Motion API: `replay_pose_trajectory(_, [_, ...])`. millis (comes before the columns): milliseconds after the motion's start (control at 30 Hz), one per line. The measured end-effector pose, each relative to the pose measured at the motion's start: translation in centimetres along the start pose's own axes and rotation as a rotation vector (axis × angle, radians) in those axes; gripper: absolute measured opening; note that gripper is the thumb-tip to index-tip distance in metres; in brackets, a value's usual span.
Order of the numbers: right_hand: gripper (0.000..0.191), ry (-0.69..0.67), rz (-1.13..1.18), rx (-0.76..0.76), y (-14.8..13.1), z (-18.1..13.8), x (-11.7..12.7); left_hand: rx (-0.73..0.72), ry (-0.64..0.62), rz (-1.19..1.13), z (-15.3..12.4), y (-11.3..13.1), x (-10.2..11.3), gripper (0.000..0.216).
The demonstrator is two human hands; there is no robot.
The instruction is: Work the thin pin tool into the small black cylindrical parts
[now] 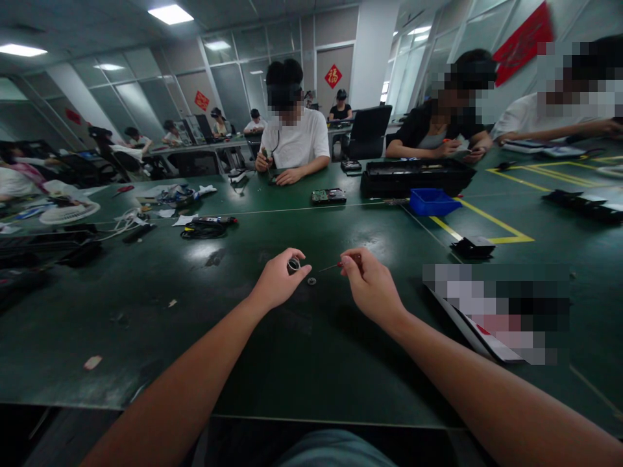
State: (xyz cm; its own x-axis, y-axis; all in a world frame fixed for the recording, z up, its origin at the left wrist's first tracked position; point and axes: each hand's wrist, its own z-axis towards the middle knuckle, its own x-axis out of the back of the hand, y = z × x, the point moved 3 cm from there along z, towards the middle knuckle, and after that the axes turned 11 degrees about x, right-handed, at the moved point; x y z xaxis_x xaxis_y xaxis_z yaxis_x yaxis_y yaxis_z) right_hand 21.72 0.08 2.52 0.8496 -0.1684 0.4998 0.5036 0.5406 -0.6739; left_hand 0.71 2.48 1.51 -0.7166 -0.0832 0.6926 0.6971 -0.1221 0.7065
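My left hand [278, 280] is closed in a pinch around a small round metal part [293, 264], held just above the green table [302, 350]. My right hand [370, 283] is closed on a thin red-handled screwdriver [335, 266], whose tip points left toward a small dark ring-shaped piece [312, 281] lying on the table between the hands. The two hands are a short way apart near the table's middle.
A blurred flat device [491, 318] lies at my right. Farther off are a blue bin [431, 201], a long black tray [413, 176], a small black box [473, 246], a circuit board [329, 195] and black cables [204, 227]. Other people sit across the table.
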Motion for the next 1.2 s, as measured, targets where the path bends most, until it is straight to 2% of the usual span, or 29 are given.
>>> replay_pose_trajectory(133, [0.020, -0.008, 0.007, -0.004, -0.1, 0.0, 0.0, -0.074, -0.086, 0.130, -0.1, 0.2, -0.4, 0.025])
replay_pose_trajectory(300, [0.020, -0.018, 0.013, -0.002, -0.1, 0.0, -0.1, -0.141, -0.202, 0.412, -0.3, 0.3, -1.4, 0.032])
replay_pose_trajectory(400, [0.019, -0.014, 0.013, -0.006, 0.0, 0.1, -0.1, -0.164, -0.229, 0.531, -0.4, 0.5, -1.8, 0.033])
replay_pose_trajectory(500, [0.019, -0.016, 0.010, -0.006, 0.0, 0.1, -0.2, -0.155, -0.223, 0.526, -0.4, 0.6, -1.8, 0.026])
replay_pose_trajectory(600, [0.018, -0.011, 0.005, 0.000, 0.0, 0.0, -0.2, -0.105, -0.179, 0.340, 0.0, 0.2, -1.2, 0.021])
replay_pose_trajectory(700, [0.019, -0.022, 0.010, 0.001, 0.0, 0.0, -0.1, -0.021, -0.063, 0.051, 0.9, -0.4, 0.1, 0.020])
replay_pose_trajectory(933, [0.021, -0.042, 0.040, -0.019, 0.2, -0.1, 0.0, 0.239, 0.049, -0.854, 2.3, -1.4, 4.8, 0.020])
replay_pose_trajectory(1033, [0.021, -0.052, 0.049, -0.022, 0.1, 0.0, 0.0, 0.355, 0.125, -0.999, 2.0, -2.8, 7.5, 0.015])
replay_pose_trajectory(1200, [0.022, -0.069, 0.057, -0.027, 0.0, 0.0, -0.1, 0.519, 0.373, -0.982, 0.2, -6.9, 13.2, 0.022])
